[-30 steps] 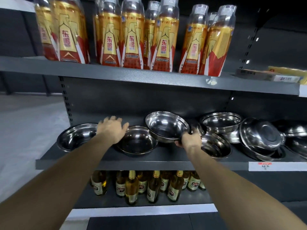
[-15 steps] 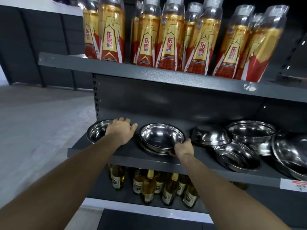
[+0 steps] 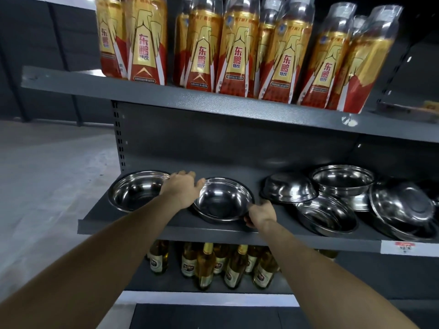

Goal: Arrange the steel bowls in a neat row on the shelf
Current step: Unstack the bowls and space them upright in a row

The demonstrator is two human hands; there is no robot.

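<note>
Steel, the second bowl from the left sits upright on the grey shelf, its near-right rim pinched by the right hand while the left hand rests with fingers spread between it and the leftmost bowl.

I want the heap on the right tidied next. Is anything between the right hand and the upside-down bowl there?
Nothing visible. The right hand grips the rim of the second bowl; only bare shelf separates it from the upside-down bowl, which leans on another bowl.
</note>
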